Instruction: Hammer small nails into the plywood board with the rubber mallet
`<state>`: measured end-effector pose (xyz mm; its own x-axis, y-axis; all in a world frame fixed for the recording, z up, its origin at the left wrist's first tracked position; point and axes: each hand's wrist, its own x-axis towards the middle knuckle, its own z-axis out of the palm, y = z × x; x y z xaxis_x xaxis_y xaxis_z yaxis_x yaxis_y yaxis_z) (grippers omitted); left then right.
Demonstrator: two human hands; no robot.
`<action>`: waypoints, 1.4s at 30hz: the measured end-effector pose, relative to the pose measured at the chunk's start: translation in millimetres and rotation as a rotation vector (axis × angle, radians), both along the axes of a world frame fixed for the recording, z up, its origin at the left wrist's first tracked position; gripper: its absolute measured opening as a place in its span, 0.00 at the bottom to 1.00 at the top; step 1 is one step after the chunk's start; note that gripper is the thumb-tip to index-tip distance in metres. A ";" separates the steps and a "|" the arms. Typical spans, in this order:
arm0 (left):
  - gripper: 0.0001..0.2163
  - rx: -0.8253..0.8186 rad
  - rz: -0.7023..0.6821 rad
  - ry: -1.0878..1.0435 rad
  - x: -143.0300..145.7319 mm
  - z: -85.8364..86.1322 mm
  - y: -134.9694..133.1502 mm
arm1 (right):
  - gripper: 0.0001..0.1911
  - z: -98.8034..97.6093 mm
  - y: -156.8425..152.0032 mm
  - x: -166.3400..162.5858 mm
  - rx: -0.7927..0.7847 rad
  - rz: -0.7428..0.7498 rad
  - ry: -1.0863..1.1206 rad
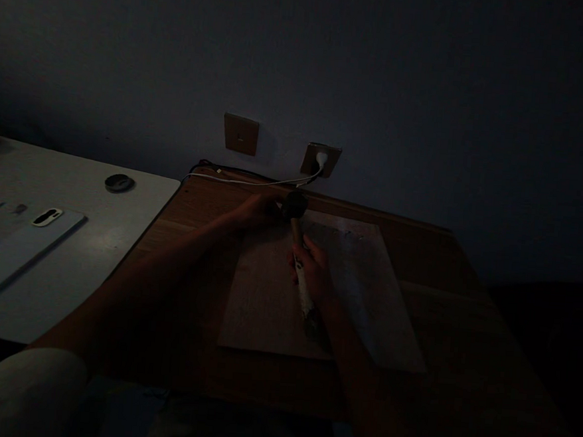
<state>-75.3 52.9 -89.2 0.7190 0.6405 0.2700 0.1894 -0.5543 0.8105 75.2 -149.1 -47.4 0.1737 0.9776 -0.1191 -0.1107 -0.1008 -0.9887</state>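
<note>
The scene is very dim. A long stick (302, 287) with a pale wooden upper end and a mottled white, dark-spotted lower part is in my right hand (314, 270), whose fingers wrap around it. Its upper end meets or overlaps a dark rounded object (295, 204); whether the two are joined I cannot tell. My left hand (259, 211) is curled at the left side of that dark object, its fingertips on it and partly lost in shadow. Under both hands lies a flat, pale rectangular board or sheet (266, 296).
The board rests on a brown wooden table (454, 323) against the wall. Left of it, a white table (137, 201) carries a small round dark lid or dish (119, 183) and a pale phone case (24, 250). A white cable (254, 182) runs to a plugged wall socket (321, 159).
</note>
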 end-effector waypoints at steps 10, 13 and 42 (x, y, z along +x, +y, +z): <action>0.30 -0.003 -0.011 -0.003 1.5 -6.5 5.7 | 0.16 -2.8 0.1 2.0 0.019 0.019 -0.034; 0.27 0.033 -0.002 -0.001 0.4 -2.0 2.9 | 0.17 0.3 -1.1 1.3 0.015 0.030 -0.045; 0.25 0.087 -0.045 0.187 -6.4 25.8 -17.7 | 0.33 -0.6 -85.1 79.1 -0.291 -0.476 -0.537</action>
<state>-81.7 35.1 -63.4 0.7888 0.5869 0.1823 0.3054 -0.6318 0.7125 154.4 -234.2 -48.0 0.6741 0.7251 -0.1408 0.2795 -0.4268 -0.8601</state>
